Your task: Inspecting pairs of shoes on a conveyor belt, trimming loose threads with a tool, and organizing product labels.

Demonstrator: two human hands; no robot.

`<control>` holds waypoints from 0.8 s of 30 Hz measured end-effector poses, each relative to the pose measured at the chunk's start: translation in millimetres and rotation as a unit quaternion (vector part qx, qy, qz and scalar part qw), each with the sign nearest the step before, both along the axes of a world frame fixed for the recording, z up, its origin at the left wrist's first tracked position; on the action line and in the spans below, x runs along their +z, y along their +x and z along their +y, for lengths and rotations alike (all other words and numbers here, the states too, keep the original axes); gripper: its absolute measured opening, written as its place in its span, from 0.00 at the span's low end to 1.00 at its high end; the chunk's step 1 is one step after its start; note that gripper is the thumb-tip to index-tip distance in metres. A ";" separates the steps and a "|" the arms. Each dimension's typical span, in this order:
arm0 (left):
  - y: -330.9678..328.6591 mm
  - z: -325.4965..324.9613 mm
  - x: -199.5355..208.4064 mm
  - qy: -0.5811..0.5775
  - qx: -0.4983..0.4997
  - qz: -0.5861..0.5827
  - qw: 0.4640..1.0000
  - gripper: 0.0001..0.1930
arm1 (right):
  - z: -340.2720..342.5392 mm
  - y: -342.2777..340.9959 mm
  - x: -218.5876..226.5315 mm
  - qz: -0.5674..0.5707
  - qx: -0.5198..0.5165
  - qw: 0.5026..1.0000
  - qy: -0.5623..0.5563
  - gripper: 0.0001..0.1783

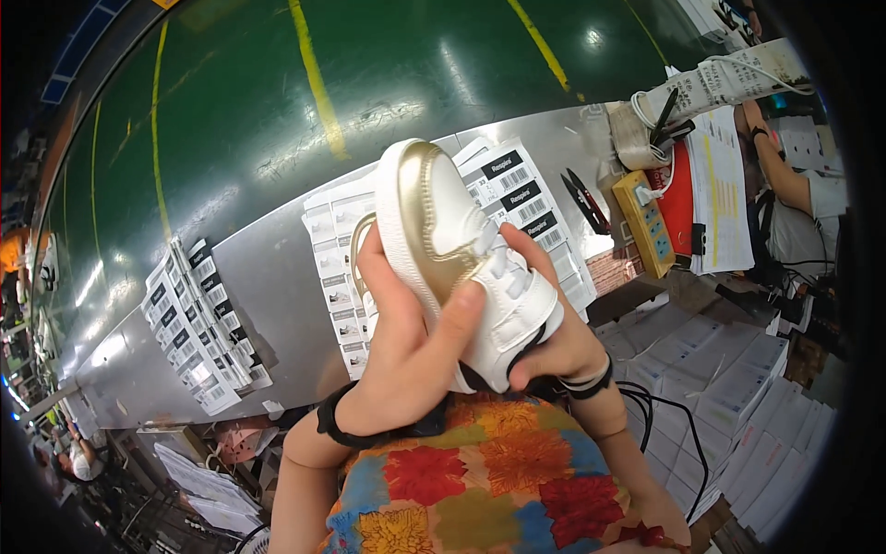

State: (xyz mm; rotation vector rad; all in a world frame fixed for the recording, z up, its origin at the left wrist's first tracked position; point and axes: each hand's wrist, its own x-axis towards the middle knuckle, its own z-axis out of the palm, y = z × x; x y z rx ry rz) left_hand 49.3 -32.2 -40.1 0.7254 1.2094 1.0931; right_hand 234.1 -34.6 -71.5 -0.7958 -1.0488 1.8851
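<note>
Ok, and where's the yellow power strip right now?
In the head view, the yellow power strip lies right of centre, up and right of the right hand, just left of the red folder.

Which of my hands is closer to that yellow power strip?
Right. The right hand holds the shoe, left of the power strip; the left hand, also on the shoe, is farther left.

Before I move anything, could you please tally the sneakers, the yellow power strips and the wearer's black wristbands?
White-and-gold sneakers: 2 (one mostly hidden)
Yellow power strips: 1
Black wristbands: 2
Total: 5
</note>
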 end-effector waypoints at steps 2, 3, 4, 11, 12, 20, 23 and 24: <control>-9.6 -1.4 4.8 0.031 -0.030 0.024 0.999 0.32 | 0.9 -4.6 -11.5 -0.070 -0.049 0.994 -0.065 0.60; -21.2 -0.5 7.1 0.002 0.000 0.017 1.000 0.31 | 0.4 -2.6 -14.9 -0.075 -0.091 0.980 -0.157 0.54; -33.9 -2.3 10.9 -0.005 -0.004 0.028 1.000 0.31 | 0.2 0.1 -17.7 -0.049 -0.139 0.969 -0.197 0.48; -69.5 -31.2 -11.4 -0.020 -0.026 0.084 0.996 0.26 | -8.5 9.9 -6.2 -0.525 -0.041 0.832 0.174 0.42; -66.3 -35.4 -20.4 -0.020 -0.027 0.090 0.995 0.26 | -9.7 8.2 -4.1 -0.552 -0.030 0.816 0.171 0.42; -68.7 -41.9 -60.0 0.009 -0.045 0.139 0.989 0.21 | 3.8 28.8 -22.7 -0.497 -0.049 0.735 0.460 0.30; -73.5 -40.9 -61.0 0.011 -0.049 0.158 0.986 0.19 | 8.3 30.8 -32.7 -0.442 -0.030 0.718 0.538 0.22; -73.7 -39.5 -60.8 -0.015 -0.034 0.136 0.990 0.18 | 9.9 30.1 -33.2 -0.441 -0.033 0.709 0.550 0.20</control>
